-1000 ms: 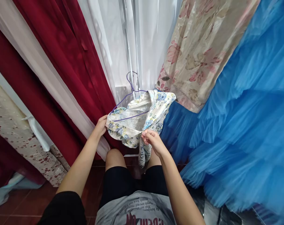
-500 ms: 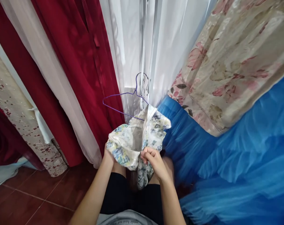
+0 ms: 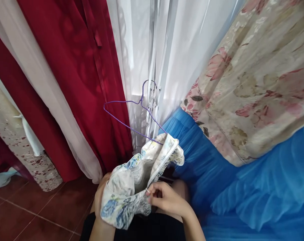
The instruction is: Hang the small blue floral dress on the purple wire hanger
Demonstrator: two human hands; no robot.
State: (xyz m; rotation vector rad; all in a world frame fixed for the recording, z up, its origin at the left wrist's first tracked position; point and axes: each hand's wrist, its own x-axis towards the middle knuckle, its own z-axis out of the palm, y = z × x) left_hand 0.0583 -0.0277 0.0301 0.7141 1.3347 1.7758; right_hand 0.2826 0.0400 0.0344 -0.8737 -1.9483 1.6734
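A white garment with a blue, yellow and grey floral print lies bunched over my lap, its opening facing up. My left hand holds its left side from behind and below; the cloth covers most of the fingers. With thumb and fingertips, my right hand pinches the garment's edge at the lower end of the opening, beside a strip that looks like a zipper. One arm of a purple wire hanger runs into the garment's upper right part. The hanger's hook overlaps a white metal frame.
Long dark red cloth and pale pink cloth hang on the left. White cloth hangs behind the frame. A beige floral dress and ruffled blue fabric fill the right. Reddish tiles cover the floor.
The garment has come lower and spread wider to the left, with its opening turned more towards me. Both hands have moved down with it. More of the hanger's right arm shows.
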